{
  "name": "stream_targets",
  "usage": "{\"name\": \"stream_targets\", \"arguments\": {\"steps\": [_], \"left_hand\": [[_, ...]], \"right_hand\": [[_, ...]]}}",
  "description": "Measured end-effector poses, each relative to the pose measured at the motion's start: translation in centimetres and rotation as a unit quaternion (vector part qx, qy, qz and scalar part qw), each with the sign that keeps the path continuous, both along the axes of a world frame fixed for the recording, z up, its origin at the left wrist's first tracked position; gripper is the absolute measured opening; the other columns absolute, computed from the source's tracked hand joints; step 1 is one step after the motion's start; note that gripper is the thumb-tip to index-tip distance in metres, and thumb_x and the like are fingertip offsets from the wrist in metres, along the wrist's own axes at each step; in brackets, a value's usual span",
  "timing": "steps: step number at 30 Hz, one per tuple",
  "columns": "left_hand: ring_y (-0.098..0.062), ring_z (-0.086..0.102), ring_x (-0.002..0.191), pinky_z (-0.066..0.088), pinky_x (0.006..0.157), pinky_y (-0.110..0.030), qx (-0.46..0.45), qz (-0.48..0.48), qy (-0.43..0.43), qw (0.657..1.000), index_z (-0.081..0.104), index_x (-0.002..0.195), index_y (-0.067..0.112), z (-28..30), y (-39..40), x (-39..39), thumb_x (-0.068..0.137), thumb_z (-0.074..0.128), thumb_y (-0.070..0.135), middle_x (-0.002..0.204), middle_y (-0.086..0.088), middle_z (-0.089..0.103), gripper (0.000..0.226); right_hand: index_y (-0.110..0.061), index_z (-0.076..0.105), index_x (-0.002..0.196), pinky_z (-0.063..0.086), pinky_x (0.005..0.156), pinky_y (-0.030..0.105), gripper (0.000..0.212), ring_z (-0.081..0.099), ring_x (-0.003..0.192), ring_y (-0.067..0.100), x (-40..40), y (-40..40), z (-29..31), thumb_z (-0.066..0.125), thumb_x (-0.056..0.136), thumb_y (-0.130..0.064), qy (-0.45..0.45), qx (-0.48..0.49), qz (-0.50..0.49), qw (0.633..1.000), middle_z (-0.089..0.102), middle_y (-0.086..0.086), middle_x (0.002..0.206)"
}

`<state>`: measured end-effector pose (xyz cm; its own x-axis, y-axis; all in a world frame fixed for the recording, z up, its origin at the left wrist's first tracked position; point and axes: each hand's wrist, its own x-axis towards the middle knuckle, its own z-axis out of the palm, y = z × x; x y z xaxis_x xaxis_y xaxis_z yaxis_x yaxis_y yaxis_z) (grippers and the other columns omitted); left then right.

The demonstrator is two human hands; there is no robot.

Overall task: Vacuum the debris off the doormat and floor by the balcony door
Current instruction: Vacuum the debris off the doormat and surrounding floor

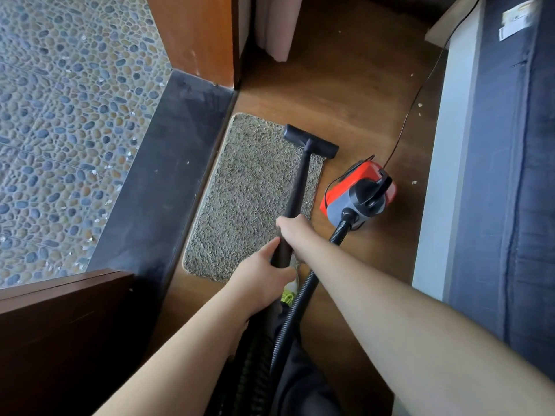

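1. Two hands grip the black vacuum wand [295, 195]: the left hand [265, 273] curls round its lower end, the right hand [292, 228] wraps it just above.
2. Its nozzle [310, 141] sits on the doormat [249, 193] at the mat's 1 o'clock corner.
3. At the mat's 3 o'clock, the red vacuum [359, 195] rests on the wooden floor [354, 94].
4. Pale debris [420, 105] lies toward 2 o'clock.

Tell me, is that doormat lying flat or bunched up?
Flat and spread: the doormat lies beside the dark threshold, no folds showing. Its near end is partly hidden by the left hand.
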<state>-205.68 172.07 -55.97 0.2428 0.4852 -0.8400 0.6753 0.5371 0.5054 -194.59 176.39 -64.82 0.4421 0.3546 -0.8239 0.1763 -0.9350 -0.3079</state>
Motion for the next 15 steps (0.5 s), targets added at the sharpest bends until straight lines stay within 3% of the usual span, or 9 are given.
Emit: {"name": "stream_targets", "arguments": {"steps": [2, 4, 8, 12, 15], "left_hand": [[-0.028, 0.068, 0.087, 0.058, 0.085, -0.039, -0.013, -0.012, -0.001, 1.0, 0.032, 0.152, 0.04, -0.4, 1.1, 1.0, 0.083, 0.061, 0.026, 0.114, -0.005, 0.069, 0.075], [-0.025, 0.064, 0.076, 0.058, 0.08, -0.036, -0.021, -0.03, 0.002, 0.999, 0.035, 0.149, 0.037, -0.6, 1.8, 1.6, 0.085, 0.06, 0.024, 0.107, -0.006, 0.068, 0.069], [-0.019, 0.059, 0.066, 0.057, 0.076, -0.034, -0.023, -0.046, 0.007, 0.999, 0.035, 0.148, 0.037, -0.3, 2.0, 1.3, 0.087, 0.057, 0.025, 0.089, -0.001, 0.061, 0.066], [-0.019, 0.059, 0.066, 0.054, 0.07, -0.031, -0.036, -0.049, 0.007, 0.998, 0.025, 0.153, 0.039, 0.1, 1.6, 0.6, 0.088, 0.055, 0.026, 0.093, -0.001, 0.061, 0.073], [-0.017, 0.059, 0.061, 0.052, 0.062, -0.029, -0.039, -0.044, -0.005, 0.998, 0.03, 0.151, 0.038, 0.6, 1.0, 0.1, 0.089, 0.055, 0.024, 0.086, 0.001, 0.059, 0.068]], "right_hand": [[-0.008, 0.061, 0.115, 0.038, 0.056, 0.024, 0.034, 0.056, 0.072, 0.024, 0.9, 0.5, -0.3, 0.058, 0.086, -0.026, 0.022, -0.016, -0.012, 1.0, 0.061, 0.007, 0.087], [-0.008, 0.062, 0.106, 0.036, 0.051, 0.023, 0.027, 0.054, 0.065, 0.022, 1.3, 0.9, -0.3, 0.058, 0.086, -0.025, 0.035, -0.032, -0.019, 0.999, 0.058, 0.006, 0.079], [-0.007, 0.061, 0.112, 0.043, 0.053, 0.024, 0.032, 0.059, 0.072, 0.025, 1.0, 1.1, -0.4, 0.057, 0.085, -0.024, 0.063, -0.039, -0.032, 0.997, 0.061, 0.008, 0.087], [-0.01, 0.057, 0.107, 0.047, 0.059, 0.026, 0.025, 0.061, 0.079, 0.027, 0.5, 0.4, -0.4, 0.057, 0.086, -0.025, 0.067, -0.038, -0.029, 0.997, 0.061, 0.009, 0.09], [-0.01, 0.056, 0.108, 0.046, 0.057, 0.026, 0.026, 0.061, 0.08, 0.027, 0.1, -0.4, -0.5, 0.059, 0.086, -0.023, 0.072, -0.031, -0.043, 0.996, 0.062, 0.009, 0.091]]}}
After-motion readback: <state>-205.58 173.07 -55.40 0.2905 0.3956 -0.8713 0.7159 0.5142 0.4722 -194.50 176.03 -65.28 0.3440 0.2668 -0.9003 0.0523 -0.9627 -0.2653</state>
